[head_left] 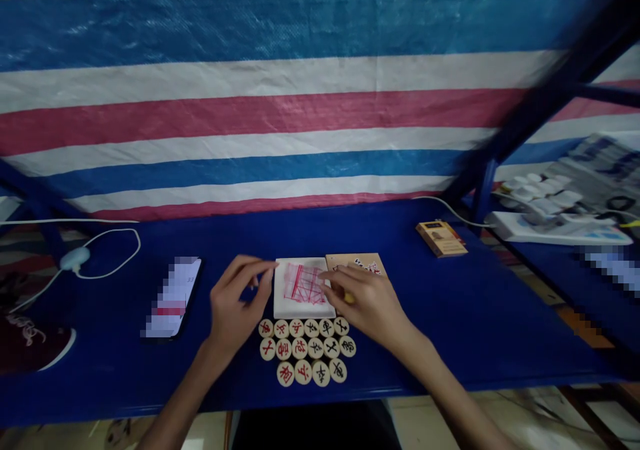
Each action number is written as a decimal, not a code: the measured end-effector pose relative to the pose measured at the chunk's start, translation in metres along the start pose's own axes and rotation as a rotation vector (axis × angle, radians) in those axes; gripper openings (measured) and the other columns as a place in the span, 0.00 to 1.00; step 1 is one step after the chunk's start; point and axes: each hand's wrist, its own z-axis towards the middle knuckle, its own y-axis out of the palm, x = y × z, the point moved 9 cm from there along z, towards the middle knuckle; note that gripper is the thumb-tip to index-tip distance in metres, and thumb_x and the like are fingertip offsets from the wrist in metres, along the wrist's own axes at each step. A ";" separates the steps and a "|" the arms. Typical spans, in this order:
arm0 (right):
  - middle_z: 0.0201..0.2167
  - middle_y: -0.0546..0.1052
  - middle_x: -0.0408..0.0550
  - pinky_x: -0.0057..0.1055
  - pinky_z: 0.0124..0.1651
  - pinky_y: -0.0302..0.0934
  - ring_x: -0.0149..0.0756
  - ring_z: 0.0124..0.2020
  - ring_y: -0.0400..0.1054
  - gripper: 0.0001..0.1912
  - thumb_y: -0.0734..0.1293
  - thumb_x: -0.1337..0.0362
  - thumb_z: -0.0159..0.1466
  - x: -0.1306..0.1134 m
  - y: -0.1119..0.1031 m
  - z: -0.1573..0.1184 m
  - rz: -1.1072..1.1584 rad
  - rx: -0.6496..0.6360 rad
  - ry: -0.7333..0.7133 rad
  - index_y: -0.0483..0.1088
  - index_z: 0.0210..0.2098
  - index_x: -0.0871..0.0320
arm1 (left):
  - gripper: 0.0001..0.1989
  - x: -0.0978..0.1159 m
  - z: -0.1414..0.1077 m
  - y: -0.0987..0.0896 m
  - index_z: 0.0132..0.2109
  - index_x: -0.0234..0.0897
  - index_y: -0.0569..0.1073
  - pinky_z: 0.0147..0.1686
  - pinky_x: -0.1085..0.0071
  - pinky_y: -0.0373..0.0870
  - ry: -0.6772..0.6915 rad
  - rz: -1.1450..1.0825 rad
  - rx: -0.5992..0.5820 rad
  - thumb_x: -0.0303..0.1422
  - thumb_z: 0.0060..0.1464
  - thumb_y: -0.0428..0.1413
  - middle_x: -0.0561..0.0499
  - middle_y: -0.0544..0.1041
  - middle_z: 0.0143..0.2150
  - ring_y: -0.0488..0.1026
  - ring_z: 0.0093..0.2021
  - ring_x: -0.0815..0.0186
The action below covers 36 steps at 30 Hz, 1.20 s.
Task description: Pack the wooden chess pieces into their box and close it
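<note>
A shallow white square box [305, 314] lies between my hands, with a pink-and-red lined sheet [304, 285] folded inside. My left hand [240, 303] is at its left edge, thumb and forefinger curved toward each other with a gap between them. Over the right edge, my right hand [365, 300] has bent fingers reaching to the sheet's side, slightly apart from the thumb. A small yellow patch shows beneath it. Partly covered by that hand is a tan cardboard lid [373, 261] with black characters. Below the box, round wooden Chinese chess pieces [299, 349] with red or black characters form three rows.
A phone [175, 297] lies at left, near a white cable with a round pale-blue piece [75, 258]. At right are a small yellow-brown box [442, 238] and a power strip [560, 229]. A striped tarp [300, 113] hangs behind the blue table [475, 330].
</note>
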 end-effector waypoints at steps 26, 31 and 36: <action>0.33 0.76 0.47 0.33 0.37 0.57 0.37 0.35 0.70 0.07 0.66 0.68 0.66 0.022 0.041 0.035 -0.056 -0.172 0.010 0.76 0.36 0.55 | 0.11 -0.051 0.014 0.053 0.52 0.43 0.77 0.47 0.64 0.69 -0.076 0.001 -0.140 0.31 0.66 0.53 0.50 0.78 0.46 0.72 0.46 0.62; 0.41 0.76 0.47 0.33 0.44 0.63 0.36 0.42 0.70 0.06 0.66 0.66 0.68 0.015 0.012 0.039 0.136 -0.091 -0.011 0.76 0.40 0.54 | 0.12 -0.042 0.015 0.063 0.52 0.43 0.77 0.52 0.59 0.66 -0.044 -0.066 -0.312 0.36 0.62 0.58 0.49 0.78 0.49 0.72 0.49 0.59; 0.40 0.79 0.45 0.30 0.37 0.63 0.31 0.32 0.69 0.09 0.67 0.57 0.68 0.025 -0.001 0.043 0.380 0.001 0.141 0.76 0.43 0.53 | 0.11 -0.054 0.013 0.068 0.34 0.39 0.74 0.41 0.67 0.65 -0.157 -0.173 -0.312 0.36 0.65 0.55 0.54 0.72 0.31 0.68 0.33 0.66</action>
